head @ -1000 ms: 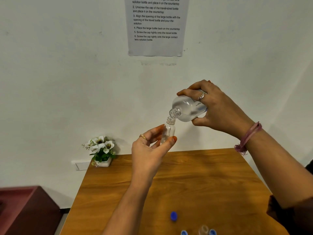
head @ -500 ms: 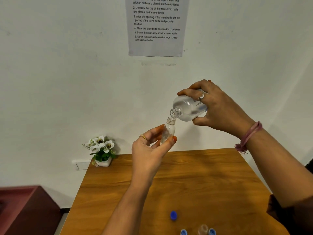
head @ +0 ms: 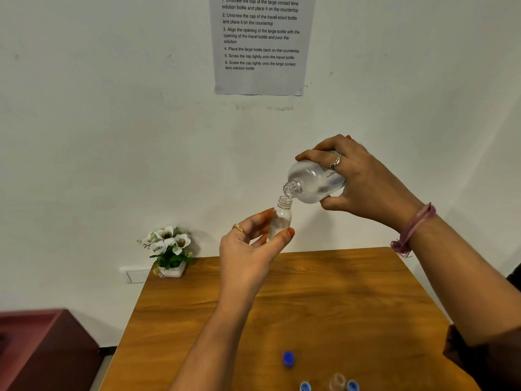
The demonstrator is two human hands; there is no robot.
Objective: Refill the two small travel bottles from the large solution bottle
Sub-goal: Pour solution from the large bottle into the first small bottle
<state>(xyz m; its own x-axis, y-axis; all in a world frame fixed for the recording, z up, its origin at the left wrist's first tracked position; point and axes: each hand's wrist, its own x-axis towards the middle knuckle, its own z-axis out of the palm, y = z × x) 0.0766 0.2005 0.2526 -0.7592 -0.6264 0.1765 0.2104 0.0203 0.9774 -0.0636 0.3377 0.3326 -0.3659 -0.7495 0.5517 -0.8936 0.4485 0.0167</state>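
Observation:
My right hand (head: 363,184) grips the large clear solution bottle (head: 313,182), tipped down to the left with its open mouth just above a small travel bottle (head: 280,218). That small clear bottle stands upright in the air, pinched between the thumb and fingers of my left hand (head: 248,252). Both hands are raised above the wooden table (head: 324,300). At the bottom edge of the view the open neck of a second small travel bottle (head: 337,382) shows on the table. A blue cap (head: 288,358) lies in front of it, with two more blue caps (head: 305,386) (head: 352,386) beside it.
A small pot of white flowers (head: 169,251) sits at the table's far left corner against the white wall. An instruction sheet (head: 260,43) hangs on the wall above. A dark red cabinet (head: 42,351) stands left of the table.
The large bottle's mouth has shifted slightly relative to the small bottle's opening; both hands stay nearly in place.

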